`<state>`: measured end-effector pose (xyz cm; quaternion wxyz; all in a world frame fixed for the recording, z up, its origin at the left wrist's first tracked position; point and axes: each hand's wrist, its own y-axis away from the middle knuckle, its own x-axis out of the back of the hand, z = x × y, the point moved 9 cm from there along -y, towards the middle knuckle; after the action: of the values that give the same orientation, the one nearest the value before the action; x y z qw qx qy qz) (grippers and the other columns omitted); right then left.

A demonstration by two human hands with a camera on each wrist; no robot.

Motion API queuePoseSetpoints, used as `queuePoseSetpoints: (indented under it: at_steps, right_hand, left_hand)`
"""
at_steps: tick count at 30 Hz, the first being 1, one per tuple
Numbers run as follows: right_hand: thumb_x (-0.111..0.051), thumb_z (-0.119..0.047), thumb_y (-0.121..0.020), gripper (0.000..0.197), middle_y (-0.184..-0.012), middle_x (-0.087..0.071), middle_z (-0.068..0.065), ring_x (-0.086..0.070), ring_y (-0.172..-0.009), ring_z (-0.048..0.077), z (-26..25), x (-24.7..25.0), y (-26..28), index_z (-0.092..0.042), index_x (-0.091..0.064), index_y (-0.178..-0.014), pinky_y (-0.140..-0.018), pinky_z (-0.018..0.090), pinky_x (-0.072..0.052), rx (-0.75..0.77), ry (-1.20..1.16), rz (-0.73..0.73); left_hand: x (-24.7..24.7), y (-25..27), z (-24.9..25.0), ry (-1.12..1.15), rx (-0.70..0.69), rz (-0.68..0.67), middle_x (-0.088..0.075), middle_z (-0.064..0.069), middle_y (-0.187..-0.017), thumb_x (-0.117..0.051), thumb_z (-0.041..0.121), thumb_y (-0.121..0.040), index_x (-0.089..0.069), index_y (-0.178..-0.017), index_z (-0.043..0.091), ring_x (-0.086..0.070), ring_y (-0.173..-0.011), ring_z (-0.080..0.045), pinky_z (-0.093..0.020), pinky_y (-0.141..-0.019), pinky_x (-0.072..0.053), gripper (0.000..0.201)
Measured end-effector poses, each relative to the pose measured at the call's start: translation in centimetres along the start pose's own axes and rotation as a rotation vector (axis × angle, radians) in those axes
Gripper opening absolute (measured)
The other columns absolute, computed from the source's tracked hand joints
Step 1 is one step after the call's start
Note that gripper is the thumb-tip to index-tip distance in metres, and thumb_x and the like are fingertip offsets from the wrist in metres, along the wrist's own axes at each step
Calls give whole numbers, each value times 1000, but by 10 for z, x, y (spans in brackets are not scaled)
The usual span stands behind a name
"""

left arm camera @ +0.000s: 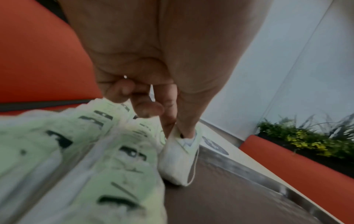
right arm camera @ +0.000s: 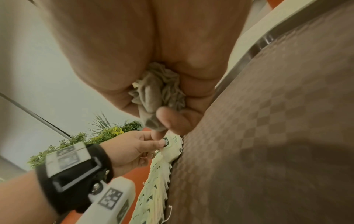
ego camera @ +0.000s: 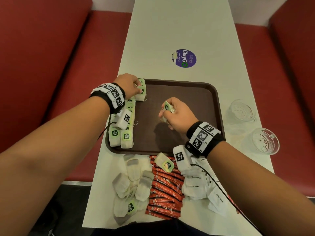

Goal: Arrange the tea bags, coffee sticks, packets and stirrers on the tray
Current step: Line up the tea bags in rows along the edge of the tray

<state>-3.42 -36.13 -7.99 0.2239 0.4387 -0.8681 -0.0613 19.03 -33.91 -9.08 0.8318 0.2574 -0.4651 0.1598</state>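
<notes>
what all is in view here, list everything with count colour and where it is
tray: one, dark brown, middle of the table
table: one, off-white, between the seats
tea bags on tray: a row, too many to count, white with green tags, along the tray's left edge
loose tea bags: a pile, white and grey, on the table near the tray's front-left
coffee sticks: a pile, red-orange, table in front of the tray
sugar packets: several, white, right of the sticks
glass cups: two, clear, table right of the tray
sticker: one, purple, far part of the table
seats: red, both sides
left hand: grip on a tea bag at the row's far end
right hand: grip on a bunch of tea bags over the tray
</notes>
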Motion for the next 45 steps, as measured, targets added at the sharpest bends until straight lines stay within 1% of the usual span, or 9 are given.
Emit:
queuePoseSetpoints:
  at_steps: [6,9,14,17,22,28,33,37,45]
  right_hand:
    - [-60,-21,-96,7,-91,-73,6,-56,-50,9,4,4,0,-21,-67,-93,-54,34,-53,34,68,2]
    - [-62,-25,-98,11,-83,-70,2,-55,-51,9,3,6,2,-20,-71,-99,-54,31,-53,48,107,2]
    - [-65,-26,-97,12,-87,-72,2,-58,-52,18,2,5,2,-19,-72,-102,-56,34,-54,31,100,-6]
    - [-70,-27,-93,11,-86,-73,7,-61,-53,21,4,6,1,-18,-68,-98,-59,39,-57,9,102,8]
    - [-77,-27,-87,15,-85,-73,5,-64,-53,21,3,8,2,-18,-66,-91,-59,39,-58,1,80,34]
    - [-76,-27,-88,15,-80,-73,6,-65,-53,25,-4,8,0,-16,-66,-91,-58,40,-57,28,61,44]
    - [-75,-24,-89,12,-75,-72,6,-62,-50,23,-12,7,0,-16,-66,-89,-49,31,-52,60,60,49]
    - [-75,-23,-88,15,-73,-72,9,-62,-50,24,-16,3,2,-12,-66,-89,-48,32,-50,74,55,31]
    - [-76,-25,-88,15,-68,-67,6,-61,-50,26,-21,-5,5,-14,-67,-88,-50,36,-52,83,78,6]
  left_hand:
    - [0,-24,-6,-129,80,34,-66,-1,-114,-77,38,-83,-67,-110,20,-60,-107,-24,-33,-88,-49,34]
    - [3,-28,-2,-190,98,66,-64,-6,-114,-74,44,-84,-60,-116,17,-60,-106,-29,-34,-78,-46,44]
    - [-14,-34,8,-260,111,11,-65,-9,-89,-67,60,-82,-59,-86,12,-60,-80,-28,-32,-64,-44,49]
    - [-25,-34,13,-319,92,-32,-62,-9,-89,-68,53,-83,-46,-70,15,-54,-76,-28,-32,-65,-41,46]
    - [-18,-28,13,-284,91,-25,-64,-9,-94,-66,50,-85,-50,-78,14,-54,-75,-26,-32,-65,-41,41]
    - [17,27,59,102,-201,107,-64,8,-89,-59,56,-91,-65,-94,25,-58,-80,-10,-25,-66,-41,32]
    - [16,94,89,238,-426,-69,-63,14,-76,-70,49,-86,-71,-92,26,-50,-60,6,-9,-59,-36,23]
    - [7,113,85,174,-501,-41,-59,18,-67,-72,33,-89,-70,-88,32,-48,-61,1,-14,-59,-34,3]
    - [17,123,78,149,-522,110,-60,12,-70,-69,29,-91,-69,-90,24,-51,-62,-2,-24,-62,-41,5]
